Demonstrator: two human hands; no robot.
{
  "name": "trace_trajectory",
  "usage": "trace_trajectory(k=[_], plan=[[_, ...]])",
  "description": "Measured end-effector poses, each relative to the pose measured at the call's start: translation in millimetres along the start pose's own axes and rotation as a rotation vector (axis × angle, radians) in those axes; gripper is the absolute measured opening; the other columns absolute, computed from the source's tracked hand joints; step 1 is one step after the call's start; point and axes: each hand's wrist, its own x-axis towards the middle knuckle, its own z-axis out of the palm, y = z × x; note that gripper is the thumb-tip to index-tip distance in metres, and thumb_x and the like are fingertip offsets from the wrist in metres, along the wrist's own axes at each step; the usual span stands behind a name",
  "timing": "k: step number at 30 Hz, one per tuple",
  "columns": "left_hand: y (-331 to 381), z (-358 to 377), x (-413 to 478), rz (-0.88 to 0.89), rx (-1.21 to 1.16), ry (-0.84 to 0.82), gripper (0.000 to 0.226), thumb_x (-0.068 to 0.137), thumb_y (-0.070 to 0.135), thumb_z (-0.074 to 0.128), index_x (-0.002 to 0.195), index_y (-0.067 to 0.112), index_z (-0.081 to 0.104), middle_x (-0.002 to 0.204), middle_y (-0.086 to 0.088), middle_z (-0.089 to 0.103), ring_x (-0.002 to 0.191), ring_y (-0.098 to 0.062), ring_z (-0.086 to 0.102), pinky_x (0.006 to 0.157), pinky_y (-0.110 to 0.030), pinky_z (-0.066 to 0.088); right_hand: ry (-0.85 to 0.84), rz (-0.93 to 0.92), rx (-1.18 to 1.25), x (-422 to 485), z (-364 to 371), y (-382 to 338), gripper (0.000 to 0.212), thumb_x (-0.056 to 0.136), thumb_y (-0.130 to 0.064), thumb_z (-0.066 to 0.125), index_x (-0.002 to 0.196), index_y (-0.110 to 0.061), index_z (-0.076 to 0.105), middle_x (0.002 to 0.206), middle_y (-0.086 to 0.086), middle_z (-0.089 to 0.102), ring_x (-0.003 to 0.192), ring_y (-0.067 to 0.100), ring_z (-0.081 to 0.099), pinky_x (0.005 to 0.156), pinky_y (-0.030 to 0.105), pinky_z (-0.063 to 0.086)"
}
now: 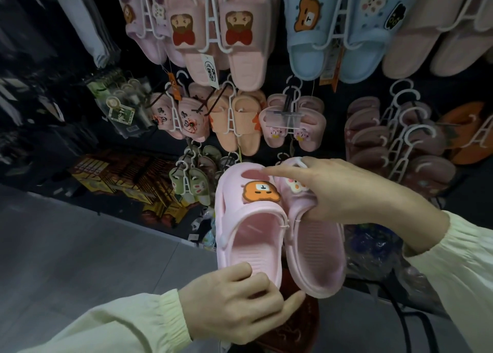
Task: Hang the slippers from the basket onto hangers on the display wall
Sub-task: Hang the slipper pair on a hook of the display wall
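Slippers (248,235) before the wall (337,117).
I see left hand (234,302) fingers clamped on one heel, right hand (349,192) fingers round the other.

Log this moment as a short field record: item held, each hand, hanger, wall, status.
item: pair of pale pink rubber clog slippers with cartoon bear patches, side by side, toes up
left hand: grips the heel of the orange-bear clog
right hand: grips the other clog's upper
hanger: white plastic hook shows at the right hand's fingertips; attachment unclear
wall: dark display wall holds hung pairs, including pale blue foam slippers
status: pair not yet hung
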Motion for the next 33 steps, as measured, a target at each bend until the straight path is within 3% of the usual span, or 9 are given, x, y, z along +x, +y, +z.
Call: trace_trajectory(k=[4, 7, 11, 13, 15, 17, 20, 30, 33], plan=[[-2, 2, 1, 0.007, 0.003, 0.025, 0.038, 0.093, 0.01, 0.056, 0.129, 0.014, 0.067, 0.079, 0.008, 0.058, 0.069, -0.012, 0.042, 0.06, -0.026, 0.034, -0.077, -0.01, 0.04, 3, -2, 4, 0.08, 0.088, -0.036, 0.064, 0.15, -0.054, 0.017, 0.133, -0.014, 0.04, 0.084, 0.004, 0.034, 0.065, 0.015, 0.03], [-1, 4, 5, 0.031, 0.002, 0.045, 0.036, 0.092, 0.012, 0.058, 0.127, 0.015, 0.068, 0.08, 0.009, 0.059, 0.07, -0.012, 0.042, 0.061, -0.026, 0.035, -0.163, 0.028, 0.05, 11, -1, 8, 0.085, 0.086, -0.031, 0.066, 0.148, -0.058, 0.015, 0.107, -0.018, 0.036, 0.078, 0.005, 0.042, 0.06, 0.016, 0.032], [-2, 6, 6, 0.075, -0.024, 0.072, 0.032, 0.093, 0.016, 0.06, 0.122, 0.017, 0.071, 0.083, 0.01, 0.061, 0.072, -0.011, 0.041, 0.061, -0.025, 0.036, -0.326, 0.026, 0.108, 23, 3, 18, 0.093, 0.083, -0.025, 0.072, 0.151, -0.054, 0.015, 0.115, -0.024, 0.04, 0.076, -0.013, 0.051, 0.055, 0.009, 0.038], [-3, 8, 5, 0.089, -0.032, 0.069, 0.03, 0.093, 0.017, 0.059, 0.121, 0.017, 0.072, 0.084, 0.01, 0.061, 0.074, -0.012, 0.041, 0.062, -0.025, 0.036, -0.392, 0.022, 0.181, 28, 6, 25, 0.097, 0.081, -0.028, 0.077, 0.152, -0.053, 0.016, 0.12, -0.028, 0.039, 0.088, -0.013, 0.051, 0.065, 0.005, 0.039], [-4, 11, 2, 0.089, -0.026, 0.07, 0.031, 0.093, 0.016, 0.058, 0.121, 0.016, 0.072, 0.085, 0.009, 0.061, 0.073, -0.012, 0.041, 0.062, -0.026, 0.035, -0.425, 0.033, 0.249, 31, 8, 30, 0.099, 0.077, -0.034, 0.082, 0.15, -0.054, 0.018, 0.134, -0.026, 0.042, 0.11, 0.0, 0.052, 0.089, 0.015, 0.045], [-3, 14, 1, 0.091, -0.031, 0.062, 0.033, 0.094, 0.015, 0.056, 0.124, 0.015, 0.07, 0.084, 0.009, 0.059, 0.073, -0.012, 0.041, 0.061, -0.026, 0.035, -0.415, 0.048, 0.29, 32, 9, 34, 0.093, 0.074, -0.036, 0.085, 0.145, -0.051, 0.027, 0.132, -0.023, 0.048, 0.115, 0.008, 0.054, 0.095, 0.025, 0.047], [-2, 18, 2, 0.089, -0.03, 0.043, 0.034, 0.095, 0.016, 0.056, 0.126, 0.016, 0.069, 0.084, 0.01, 0.058, 0.072, -0.012, 0.042, 0.062, -0.026, 0.036, -0.345, 0.045, 0.322, 34, 13, 33, 0.082, 0.073, -0.034, 0.086, 0.137, -0.046, 0.035, 0.115, -0.025, 0.052, 0.105, 0.005, 0.055, 0.082, 0.019, 0.044], [-10, 22, 1, 0.013, -0.025, -0.025, 0.045, 0.102, 0.012, 0.05, 0.146, 0.017, 0.05, 0.089, 0.009, 0.058, 0.076, -0.011, 0.051, 0.076, -0.027, 0.046, -0.215, 0.06, 0.118, 36, 18, 27, 0.08, 0.075, -0.036, 0.08, 0.139, -0.038, 0.033, 0.123, -0.01, 0.056, 0.103, 0.016, 0.057, 0.087, 0.034, 0.05], [-14, 21, -1, -0.046, -0.081, -0.083, 0.051, 0.103, 0.035, 0.051, 0.15, 0.017, 0.043, 0.103, 0.005, 0.061, 0.09, -0.014, 0.057, 0.086, -0.033, 0.047, -0.175, 0.075, 0.078, 36, 21, 27, 0.086, 0.076, -0.042, 0.078, 0.146, -0.04, 0.027, 0.123, -0.006, 0.054, 0.104, 0.018, 0.056, 0.088, 0.036, 0.05]])
